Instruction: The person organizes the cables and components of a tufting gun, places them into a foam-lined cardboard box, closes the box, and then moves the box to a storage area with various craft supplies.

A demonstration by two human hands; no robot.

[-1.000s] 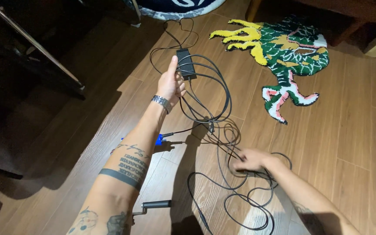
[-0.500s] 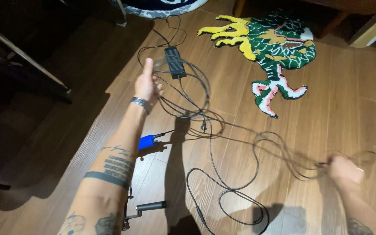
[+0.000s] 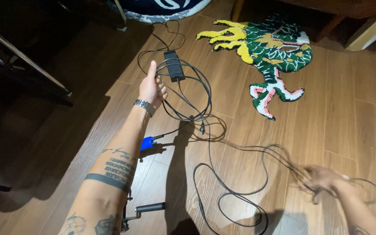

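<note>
My left hand [image 3: 152,88] is raised over the wooden floor and grips loops of a black cable [image 3: 196,93]. A black power brick [image 3: 173,65] on that cable lies just beyond the hand. My right hand [image 3: 323,179], blurred by motion at the lower right, holds strands of the same cable that stretch across the floor towards it. More slack cable [image 3: 233,196] lies in loose curves between the two hands. A small plug end [image 3: 202,128] hangs below the held loops.
A blue connector [image 3: 147,142] lies on the floor by my left forearm. A black handle on a metal bracket [image 3: 146,209] sits near the bottom edge. A green, yellow and white tufted rug piece [image 3: 273,50] lies at the top right. Dark furniture legs [image 3: 27,61] stand at left.
My right hand has swung out to the right, then back a little, dragging cable strands with it. My left hand keeps the loops raised in place.
</note>
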